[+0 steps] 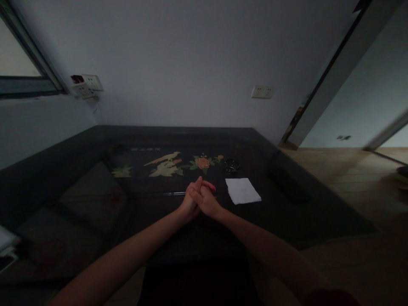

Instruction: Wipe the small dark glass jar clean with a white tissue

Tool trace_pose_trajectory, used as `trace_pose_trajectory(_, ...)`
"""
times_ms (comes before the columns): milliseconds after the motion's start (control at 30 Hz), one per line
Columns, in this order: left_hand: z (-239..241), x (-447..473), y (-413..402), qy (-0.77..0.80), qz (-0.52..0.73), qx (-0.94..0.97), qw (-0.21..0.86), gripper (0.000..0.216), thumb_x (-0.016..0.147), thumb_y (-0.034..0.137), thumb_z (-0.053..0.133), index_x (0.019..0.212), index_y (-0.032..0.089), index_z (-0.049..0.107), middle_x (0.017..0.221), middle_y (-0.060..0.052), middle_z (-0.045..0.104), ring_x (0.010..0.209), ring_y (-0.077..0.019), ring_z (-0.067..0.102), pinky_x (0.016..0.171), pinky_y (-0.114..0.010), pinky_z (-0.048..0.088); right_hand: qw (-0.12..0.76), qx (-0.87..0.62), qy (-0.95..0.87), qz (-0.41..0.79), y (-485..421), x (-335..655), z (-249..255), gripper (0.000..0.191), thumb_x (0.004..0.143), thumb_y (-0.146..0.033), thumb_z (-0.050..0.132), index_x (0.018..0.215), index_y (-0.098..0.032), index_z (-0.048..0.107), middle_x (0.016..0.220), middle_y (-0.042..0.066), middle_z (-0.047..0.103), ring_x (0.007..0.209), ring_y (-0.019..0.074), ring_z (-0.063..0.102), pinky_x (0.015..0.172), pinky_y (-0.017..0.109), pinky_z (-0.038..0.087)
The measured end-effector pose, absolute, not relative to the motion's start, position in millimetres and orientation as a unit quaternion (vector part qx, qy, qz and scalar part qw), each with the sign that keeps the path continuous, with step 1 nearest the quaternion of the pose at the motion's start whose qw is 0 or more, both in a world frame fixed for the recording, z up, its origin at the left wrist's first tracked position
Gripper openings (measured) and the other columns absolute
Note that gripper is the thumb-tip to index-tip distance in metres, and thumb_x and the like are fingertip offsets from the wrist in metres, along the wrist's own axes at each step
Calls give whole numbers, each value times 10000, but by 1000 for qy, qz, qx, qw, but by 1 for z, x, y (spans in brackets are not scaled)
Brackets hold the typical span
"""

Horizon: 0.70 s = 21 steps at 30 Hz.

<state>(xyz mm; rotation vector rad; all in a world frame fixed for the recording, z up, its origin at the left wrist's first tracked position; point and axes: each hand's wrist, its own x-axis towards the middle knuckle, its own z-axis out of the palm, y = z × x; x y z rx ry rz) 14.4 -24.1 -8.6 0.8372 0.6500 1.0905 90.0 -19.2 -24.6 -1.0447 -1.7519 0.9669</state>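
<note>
My left hand (pixel 190 199) and my right hand (pixel 208 201) are clasped together over the near part of a dark, glossy table (pixel 197 242). Their fingers wrap round each other, and no object shows between them. Just to the right of my hands lies a white sheet of paper (pixel 242 191) with uneven edges. Behind the paper sits a small, dark, shiny object (pixel 231 165), perhaps of glass; the dim light hides its exact kind. A bird picture (pixel 164 164) and an orange flower (pixel 202 163) decorate the tabletop beyond my hands.
On the table's right side lies a long black object (pixel 288 185), hard to make out. A pale wall with a double socket (pixel 263 92) stands behind the table. Another socket with an adapter (pixel 84 89) is at left. Something white (pixel 8 246) juts in at the left edge.
</note>
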Motion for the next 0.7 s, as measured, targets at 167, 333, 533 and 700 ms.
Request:
trace_pose_trajectory(167, -4, 17, -26, 313, 502, 358, 722, 423, 759, 538, 595, 654, 130, 632, 706, -39, 592, 650, -138, 540, 611, -254, 464, 430, -431, -688, 395, -18, 89, -26, 418, 900, -515, 422, 808, -169, 635, 753, 57, 622, 799, 204, 607, 769, 319, 476)
trace_pose_trajectory(333, -4, 13, -25, 309, 479, 401, 717, 391, 779, 521, 567, 711, 145, 652, 738, -44, 596, 740, -166, 558, 702, -283, 468, 430, -399, -701, 405, -19, 90, -17, 485, 916, -547, 345, 796, -167, 620, 775, 55, 610, 803, 188, 599, 800, 318, 469)
trace_pose_trajectory(533, -12, 7, -21, 328, 497, 446, 668, 349, 722, 565, 598, 666, 223, 631, 685, -58, 583, 770, -236, 569, 757, -332, 460, 376, -342, -747, 429, -27, 93, -3, 495, 677, -477, 725, 1058, -204, 568, 1014, 56, 590, 983, 223, 564, 832, 346, 473)
trace_pose_trajectory(700, -16, 8, -16, 357, 452, 467, 671, 426, 787, 543, 517, 539, 208, 605, 640, -78, 586, 697, -242, 586, 699, -339, 467, 366, -340, -742, 448, -29, 95, -3, 401, 674, -396, 734, 983, -208, 561, 938, 33, 580, 926, 215, 571, 784, 338, 484)
